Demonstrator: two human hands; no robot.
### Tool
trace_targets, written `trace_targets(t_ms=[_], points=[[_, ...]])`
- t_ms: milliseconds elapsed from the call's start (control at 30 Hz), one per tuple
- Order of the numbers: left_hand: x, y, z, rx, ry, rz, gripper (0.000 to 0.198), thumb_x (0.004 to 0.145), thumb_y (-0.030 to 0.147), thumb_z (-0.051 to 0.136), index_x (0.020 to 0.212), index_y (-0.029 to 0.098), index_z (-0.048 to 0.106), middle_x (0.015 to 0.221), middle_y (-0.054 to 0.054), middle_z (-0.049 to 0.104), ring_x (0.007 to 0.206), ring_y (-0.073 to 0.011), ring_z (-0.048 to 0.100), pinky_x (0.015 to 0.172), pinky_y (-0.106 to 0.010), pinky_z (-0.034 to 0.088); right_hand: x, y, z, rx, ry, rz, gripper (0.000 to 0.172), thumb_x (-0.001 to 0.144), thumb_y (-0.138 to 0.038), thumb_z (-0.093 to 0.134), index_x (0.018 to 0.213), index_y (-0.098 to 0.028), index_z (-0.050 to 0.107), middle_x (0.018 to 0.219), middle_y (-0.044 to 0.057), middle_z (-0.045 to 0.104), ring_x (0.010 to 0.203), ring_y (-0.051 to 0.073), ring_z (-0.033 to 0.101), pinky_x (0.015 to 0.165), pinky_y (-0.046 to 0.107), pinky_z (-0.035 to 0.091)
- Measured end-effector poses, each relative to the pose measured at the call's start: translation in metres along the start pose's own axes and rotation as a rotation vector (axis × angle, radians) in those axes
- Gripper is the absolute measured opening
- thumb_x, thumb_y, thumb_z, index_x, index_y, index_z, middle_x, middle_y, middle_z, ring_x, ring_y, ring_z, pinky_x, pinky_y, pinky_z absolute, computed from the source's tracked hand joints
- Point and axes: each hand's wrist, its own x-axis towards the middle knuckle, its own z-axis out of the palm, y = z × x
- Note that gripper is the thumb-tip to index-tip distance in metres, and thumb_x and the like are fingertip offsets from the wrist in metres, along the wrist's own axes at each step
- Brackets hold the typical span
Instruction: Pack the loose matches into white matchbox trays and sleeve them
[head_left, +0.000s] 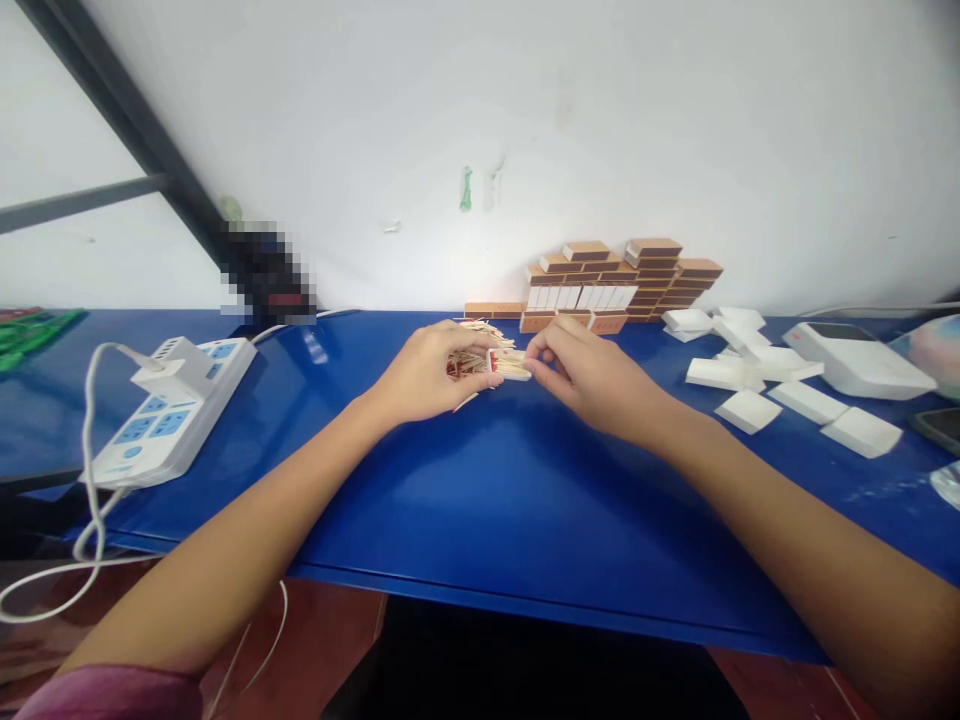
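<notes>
My left hand (427,375) is curled around a bundle of red-tipped matchsticks (466,364) just above the blue table (480,500). My right hand (581,375) pinches the end of a small white matchbox tray (511,364) that holds matchsticks, right beside the left hand's bundle. A loose pile of matchsticks (487,328) lies just behind both hands.
Stacked brown matchboxes (622,285) stand against the white wall. Several empty white trays (780,385) lie at the right, by a white device (855,360). A white power strip (176,405) with a plug and cable sits at the left.
</notes>
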Motion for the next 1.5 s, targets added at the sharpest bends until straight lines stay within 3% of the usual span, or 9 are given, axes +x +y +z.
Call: trace_targets(t_ms=[333,533,700,833,1033,1333,1500], points=[[0.0,0.004,0.003,0.017,-0.021,-0.002,0.035,0.084,0.038,0.083,0.117,0.026,0.076,0.115,-0.005,0.078,0.103,-0.024,0.072,0.092,-0.041,0.057,0.0,-0.009,-0.002,-0.035,0.032,0.01,0.01,0.099,-0.026,0.056,0.099,-0.02,0.065,0.098,0.008,0.063,0.079,0.02,0.059,0.068,0.033,0.042],[0.003,-0.004,-0.006,0.046,0.048,-0.006,0.034,0.087,0.04,0.081,0.117,0.024,0.076,0.11,-0.005,0.08,0.099,-0.0221,0.073,0.092,-0.038,0.056,-0.001,-0.017,0.003,0.056,0.175,0.022,0.013,0.1,-0.026,0.054,0.096,-0.02,0.065,0.087,0.005,0.06,0.075,0.018,0.056,0.069,0.032,0.041],[0.006,-0.016,-0.015,0.082,0.165,-0.114,0.033,0.088,0.043,0.079,0.114,0.022,0.076,0.11,-0.006,0.08,0.103,-0.0234,0.073,0.097,-0.04,0.054,0.001,-0.022,0.025,0.097,-0.033,0.027,0.008,0.098,-0.026,0.058,0.095,-0.021,0.065,0.093,0.004,0.062,0.076,0.017,0.056,0.069,0.031,0.041],[0.005,-0.021,-0.016,0.107,0.16,-0.104,0.031,0.089,0.04,0.078,0.115,0.022,0.075,0.11,-0.006,0.08,0.104,-0.0238,0.073,0.098,-0.041,0.053,0.008,-0.028,0.037,0.172,-0.132,-0.06,0.012,0.101,-0.025,0.057,0.11,-0.022,0.065,0.107,0.005,0.062,0.081,0.016,0.056,0.072,0.03,0.042],[0.004,-0.023,-0.012,0.14,0.138,-0.088,0.037,0.089,0.047,0.076,0.115,0.02,0.075,0.11,-0.007,0.079,0.104,-0.0244,0.072,0.096,-0.041,0.054,0.013,-0.033,0.043,0.114,-0.193,0.009,0.009,0.101,-0.028,0.061,0.1,-0.019,0.064,0.107,0.006,0.061,0.084,0.018,0.059,0.074,0.031,0.042],[0.003,-0.021,-0.011,0.147,0.108,-0.096,0.034,0.09,0.042,0.077,0.116,0.021,0.075,0.11,-0.007,0.079,0.103,-0.0238,0.071,0.094,-0.04,0.055,0.005,-0.029,0.035,0.025,-0.29,0.047,0.009,0.103,-0.026,0.057,0.099,-0.02,0.061,0.107,0.007,0.063,0.079,0.018,0.06,0.07,0.032,0.043],[0.001,-0.008,0.002,0.144,0.065,-0.045,0.035,0.09,0.039,0.079,0.119,0.022,0.075,0.111,-0.007,0.079,0.1,-0.024,0.07,0.093,-0.042,0.055,-0.017,0.001,0.009,0.021,-0.289,0.035,0.016,0.105,-0.03,0.051,0.096,-0.021,0.06,0.101,0.006,0.06,0.075,0.018,0.059,0.068,0.031,0.043]])
